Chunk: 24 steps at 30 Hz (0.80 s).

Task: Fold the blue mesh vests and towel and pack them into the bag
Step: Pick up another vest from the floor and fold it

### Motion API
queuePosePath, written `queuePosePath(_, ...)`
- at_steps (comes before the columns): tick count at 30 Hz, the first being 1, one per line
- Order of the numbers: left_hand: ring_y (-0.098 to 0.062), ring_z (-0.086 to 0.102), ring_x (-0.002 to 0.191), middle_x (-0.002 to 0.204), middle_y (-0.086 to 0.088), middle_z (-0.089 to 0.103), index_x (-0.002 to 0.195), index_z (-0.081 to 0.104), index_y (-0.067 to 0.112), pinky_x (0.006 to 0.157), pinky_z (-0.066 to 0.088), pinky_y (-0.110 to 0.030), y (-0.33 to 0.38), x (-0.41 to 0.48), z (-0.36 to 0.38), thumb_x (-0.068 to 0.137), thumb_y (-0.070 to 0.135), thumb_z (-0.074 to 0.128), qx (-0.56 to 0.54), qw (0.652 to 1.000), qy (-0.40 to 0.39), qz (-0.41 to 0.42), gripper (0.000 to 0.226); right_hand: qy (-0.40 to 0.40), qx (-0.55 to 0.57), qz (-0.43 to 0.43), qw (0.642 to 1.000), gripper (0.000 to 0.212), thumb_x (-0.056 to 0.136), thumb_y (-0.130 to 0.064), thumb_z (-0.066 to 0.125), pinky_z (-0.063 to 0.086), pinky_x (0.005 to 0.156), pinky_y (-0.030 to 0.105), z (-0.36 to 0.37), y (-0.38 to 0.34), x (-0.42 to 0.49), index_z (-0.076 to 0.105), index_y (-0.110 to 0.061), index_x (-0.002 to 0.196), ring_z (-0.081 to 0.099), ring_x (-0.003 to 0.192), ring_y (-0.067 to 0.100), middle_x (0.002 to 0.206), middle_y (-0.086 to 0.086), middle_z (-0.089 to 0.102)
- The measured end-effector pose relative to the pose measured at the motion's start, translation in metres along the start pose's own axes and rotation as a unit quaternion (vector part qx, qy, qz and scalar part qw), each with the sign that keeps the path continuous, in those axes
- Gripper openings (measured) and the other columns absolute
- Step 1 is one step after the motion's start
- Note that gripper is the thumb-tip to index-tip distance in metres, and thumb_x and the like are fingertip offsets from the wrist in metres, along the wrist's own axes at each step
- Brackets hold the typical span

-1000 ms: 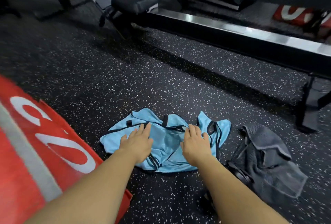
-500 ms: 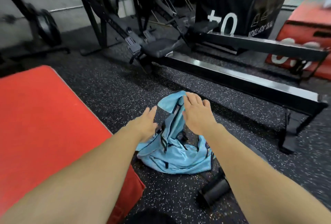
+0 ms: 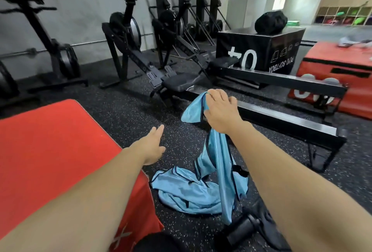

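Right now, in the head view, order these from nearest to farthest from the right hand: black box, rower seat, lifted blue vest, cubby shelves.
1. Lifted blue vest, held by the right hand.
2. Rower seat, just beyond, leftward.
3. Black box, farther back, right.
4. Cubby shelves, far back right.

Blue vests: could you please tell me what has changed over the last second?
The right hand has gripped one blue vest by its edge and lifted it off the floor; earlier both hands lay flat on the pile. The left hand has let go and hovers open. The rest of the pile stays on the floor beside the red box.
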<state>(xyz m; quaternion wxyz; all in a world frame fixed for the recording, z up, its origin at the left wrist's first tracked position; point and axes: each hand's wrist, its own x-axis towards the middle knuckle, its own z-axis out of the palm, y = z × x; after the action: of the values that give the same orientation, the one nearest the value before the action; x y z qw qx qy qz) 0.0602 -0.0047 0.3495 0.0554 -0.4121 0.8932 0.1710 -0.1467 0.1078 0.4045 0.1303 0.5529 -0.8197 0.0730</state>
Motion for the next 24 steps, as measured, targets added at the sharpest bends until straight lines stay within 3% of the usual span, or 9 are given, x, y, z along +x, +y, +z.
queuePosePath(3,-0.028,0.029,0.145,0.165,-0.003,0.002,0.156,-0.009,0.028,0.117,0.027,-0.045,0.004,-0.003,-0.006,0.097,0.035,0.056,-0.046,0.999,0.013,0.011,0.089,0.010,0.009,-0.005,1.000,0.043,0.099,-0.024,0.036,0.021,0.107,0.043,-0.013,-0.003,-0.002,0.033,-0.011,0.139,0.015,0.141,0.022,0.152,0.000,0.022)
queuePosePath(8,-0.030,0.046,0.132,0.152,-0.013,0.039,0.157,-0.004,0.024,0.106,0.039,-0.039,0.023,-0.005,-0.026,0.088,0.033,0.070,-0.130,0.988,0.074,0.026,0.102,0.025,0.034,-0.009,0.999,0.036,0.099,-0.021,0.034,0.019,0.104,0.040,-0.026,-0.003,-0.006,0.039,-0.013,0.134,0.012,0.142,0.019,0.151,-0.004,0.026)
queuePosePath(15,-0.026,0.034,0.142,0.159,-0.011,0.026,0.157,0.005,0.012,0.115,0.032,-0.043,0.041,0.000,-0.046,0.086,0.038,0.073,-0.353,0.928,0.116,-0.008,0.101,0.047,0.138,-0.006,0.989,0.037,0.101,-0.022,0.036,0.010,0.101,0.031,-0.040,-0.016,-0.008,0.053,-0.023,0.133,0.013,0.142,0.011,0.149,-0.015,0.037)
queuePosePath(17,-0.026,0.043,0.135,0.149,-0.013,0.041,0.154,0.022,0.006,0.110,0.038,-0.039,0.043,-0.002,-0.044,0.087,0.033,0.073,-0.381,0.918,0.105,-0.022,0.087,0.047,0.150,-0.016,0.987,0.035,0.101,-0.022,0.037,0.010,0.097,0.028,-0.041,-0.025,-0.010,0.056,-0.024,0.130,0.015,0.140,0.011,0.146,-0.017,0.039)
queuePosePath(19,-0.023,0.057,0.104,0.115,-0.013,0.061,0.129,0.056,0.000,0.086,0.047,-0.031,0.040,-0.007,-0.040,0.089,0.022,0.071,-0.379,0.920,0.100,-0.016,0.048,0.049,0.157,-0.026,0.986,0.033,0.101,-0.022,0.038,0.010,0.097,0.027,-0.039,-0.034,-0.010,0.058,-0.022,0.127,0.017,0.139,0.011,0.144,-0.016,0.041)
queuePosePath(20,-0.021,0.056,0.088,0.099,-0.011,0.062,0.113,0.065,-0.002,0.073,0.044,-0.029,0.037,-0.010,-0.039,0.089,0.018,0.069,-0.379,0.920,0.100,-0.017,0.031,0.049,0.152,-0.031,0.987,0.032,0.101,-0.022,0.038,0.011,0.096,0.027,-0.037,-0.038,-0.009,0.059,-0.021,0.125,0.018,0.138,0.011,0.143,-0.016,0.043)
queuePosePath(22,-0.019,0.049,0.077,0.087,-0.010,0.057,0.098,0.068,-0.002,0.064,0.037,-0.028,0.025,-0.014,-0.042,0.087,0.014,0.069,-0.397,0.910,0.116,-0.033,0.019,0.045,0.122,-0.034,0.991,0.030,0.101,-0.021,0.036,0.012,0.092,0.029,-0.029,-0.041,-0.007,0.059,-0.020,0.120,0.021,0.136,0.013,0.138,-0.014,0.046)
queuePosePath(24,-0.022,0.055,0.076,0.090,-0.013,0.058,0.101,0.065,0.002,0.068,0.040,-0.030,0.013,-0.015,-0.052,0.085,0.015,0.071,-0.441,0.884,0.143,-0.058,0.022,0.020,0.099,-0.027,0.994,0.025,0.100,-0.019,0.037,0.015,0.090,0.033,-0.020,-0.043,-0.004,0.061,-0.018,0.106,0.026,0.131,0.016,0.130,-0.010,0.052)
